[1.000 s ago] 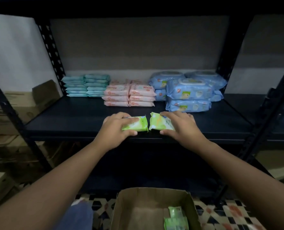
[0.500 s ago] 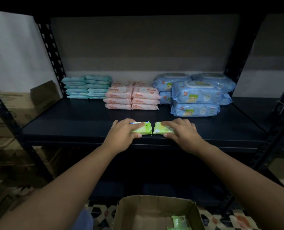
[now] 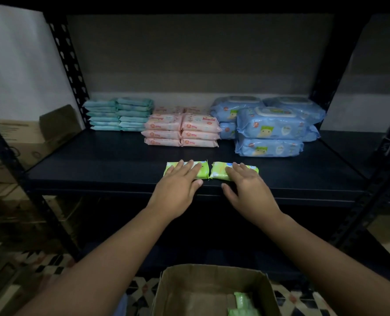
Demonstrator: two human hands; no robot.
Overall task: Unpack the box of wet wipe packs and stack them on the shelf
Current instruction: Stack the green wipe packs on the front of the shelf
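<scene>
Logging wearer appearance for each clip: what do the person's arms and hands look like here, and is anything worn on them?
Both forearms are bare from the frame's bottom edge up to the wrists: no sleeves show. The left hand and right hand wear no gloves, and no watch, bracelet or ring is visible, though the light is dim. Fingernails look short.

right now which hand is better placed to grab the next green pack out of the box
Right, though only slightly. Both hands lie flat on green packs on the shelf, but the remaining packs sit in the right half of the box, nearer below the right hand than the left hand.
</scene>
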